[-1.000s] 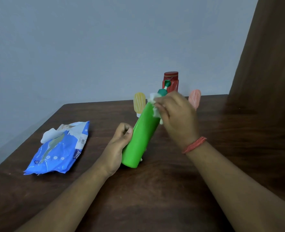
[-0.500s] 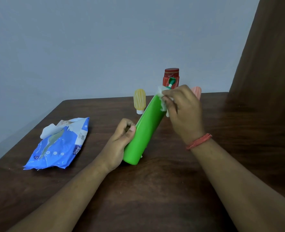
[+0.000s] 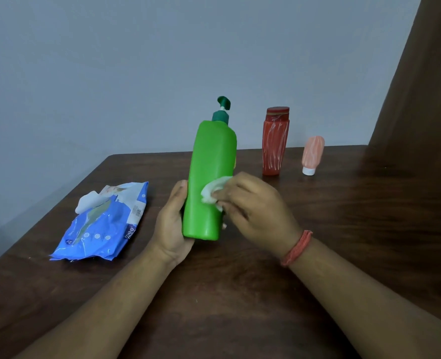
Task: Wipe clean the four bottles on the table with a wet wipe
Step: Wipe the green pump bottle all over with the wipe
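Note:
A tall green pump bottle (image 3: 210, 161) stands nearly upright at the table's middle, its dark green pump head on top. My left hand (image 3: 171, 224) grips its lower left side. My right hand (image 3: 253, 211) pinches a crumpled white wet wipe (image 3: 213, 193) and presses it against the bottle's lower front. A red bottle (image 3: 275, 145) stands behind to the right. A small pink tube (image 3: 312, 154) stands on its white cap further right. A sliver of yellow (image 3: 235, 163) shows behind the green bottle.
A blue wet-wipe pack (image 3: 103, 224) lies on the dark wooden table (image 3: 240, 294) to the left, a white wipe poking from its opening. A grey wall runs behind the table. A brown panel rises at the right.
The green bottle has swung from a tilt to nearly upright. My right hand slid with the wipe from the bottle's neck down to its lower body.

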`<action>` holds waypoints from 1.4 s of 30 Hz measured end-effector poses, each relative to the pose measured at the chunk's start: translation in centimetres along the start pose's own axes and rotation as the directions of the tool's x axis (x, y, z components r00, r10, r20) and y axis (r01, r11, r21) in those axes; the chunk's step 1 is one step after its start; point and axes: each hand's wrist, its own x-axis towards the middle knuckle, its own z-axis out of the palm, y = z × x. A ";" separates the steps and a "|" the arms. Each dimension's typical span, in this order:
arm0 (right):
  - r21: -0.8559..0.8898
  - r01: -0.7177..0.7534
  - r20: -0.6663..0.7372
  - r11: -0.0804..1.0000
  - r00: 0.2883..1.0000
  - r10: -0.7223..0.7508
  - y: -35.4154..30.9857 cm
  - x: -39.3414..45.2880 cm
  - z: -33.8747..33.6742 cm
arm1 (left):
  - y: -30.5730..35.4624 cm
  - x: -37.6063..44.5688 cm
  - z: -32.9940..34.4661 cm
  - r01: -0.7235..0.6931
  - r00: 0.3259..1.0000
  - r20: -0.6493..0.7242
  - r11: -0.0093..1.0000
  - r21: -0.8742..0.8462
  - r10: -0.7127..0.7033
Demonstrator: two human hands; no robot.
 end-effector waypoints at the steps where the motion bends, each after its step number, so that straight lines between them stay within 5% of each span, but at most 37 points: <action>1: -0.002 0.042 0.038 0.999 0.998 -0.042 -0.1 -0.1 0.0 | 0.1 0.1 0.2 -0.004 0.999 -0.035 1.000 -0.024 0.003; 14: 0.034 0.105 0.138 0.994 0.984 -0.109 -1.1 0.1 1.2 | 0.6 0.7 -0.8 -0.035 0.989 -0.144 0.991 -0.131 0.016; 18: 0.014 -0.021 0.052 1.000 0.998 0.020 -0.6 0.0 0.9 | 0.4 0.7 -0.7 -0.050 0.990 -0.135 0.996 -0.078 0.039; 29: -0.094 -0.038 0.054 0.995 0.998 0.043 -0.3 -0.1 0.5 | 0.0 0.4 -0.1 -0.077 0.994 -0.064 0.991 0.105 0.084; 42: -0.134 -0.227 -0.310 0.965 0.934 0.177 0.8 1.2 -1.9 | -0.6 0.2 0.0 -0.105 0.989 0.137 0.918 0.382 0.056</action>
